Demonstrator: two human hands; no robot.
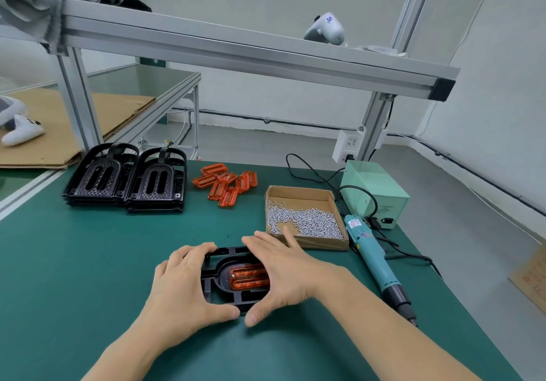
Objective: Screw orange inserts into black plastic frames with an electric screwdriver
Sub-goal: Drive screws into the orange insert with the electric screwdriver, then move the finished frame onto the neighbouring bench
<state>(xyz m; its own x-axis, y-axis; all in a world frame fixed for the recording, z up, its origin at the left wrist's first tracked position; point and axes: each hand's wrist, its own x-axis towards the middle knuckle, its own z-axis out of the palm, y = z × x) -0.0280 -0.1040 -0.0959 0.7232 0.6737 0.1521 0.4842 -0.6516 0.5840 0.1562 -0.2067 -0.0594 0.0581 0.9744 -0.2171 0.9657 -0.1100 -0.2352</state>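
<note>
Insert seated, one screw in, driver idle.
We grip the black plastic frame (220,265) with left hand (180,286); right hand (283,271) lies flat over the orange ribbed insert (249,275); teal electric screwdriver (373,265) at 3 o'clock; spare stacked frames (127,179) at 11.

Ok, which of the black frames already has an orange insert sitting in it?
The black frame flat on the mat between both hands, with an orange insert in its middle. The two stacks of frames at the far left hold none.
</note>
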